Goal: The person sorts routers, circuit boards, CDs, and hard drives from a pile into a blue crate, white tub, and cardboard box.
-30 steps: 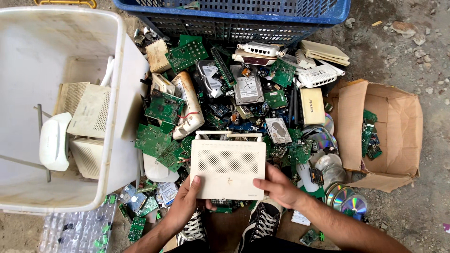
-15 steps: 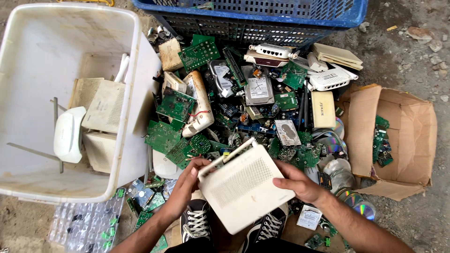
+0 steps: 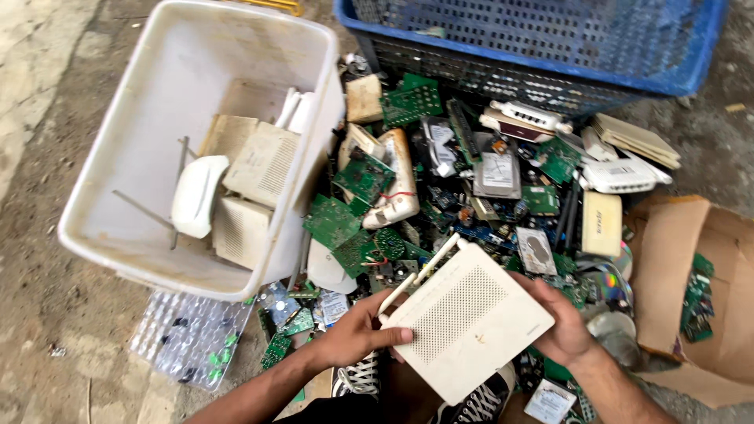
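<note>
1. I've got the white router (image 3: 469,330) right in front of me, low in the view, held up over my shoes (image 3: 479,404) and the near edge of the scrap heap.
2. It sits between my two hands, tilted: its long axis runs from lower left to upper right, vented face up, two stubby antennas lying along its upper-left edge.
3. Left hand (image 3: 357,334) is on the left corner, thumb laid flat on the vented face, fingers wrapped under the edge. Closed on the casing, not loose.
4. Right hand (image 3: 561,326) grips the right corner, fingers curled over the rim, palm beneath. Also clamped on the router.
5. Both hands touch it, about equally near; the hands are well apart, with the casing spanning the gap.
6. The white tub (image 3: 102,235) lies to my left and further out, already holding several pale casings. Its near corner is nearer the left hand.
7. Beyond the router: green circuit boards (image 3: 334,221), a hard drive (image 3: 496,173), a blue crate (image 3: 550,39) at the top.
8. Cardboard box (image 3: 675,267) is off to my right, a few boards inside.
</note>
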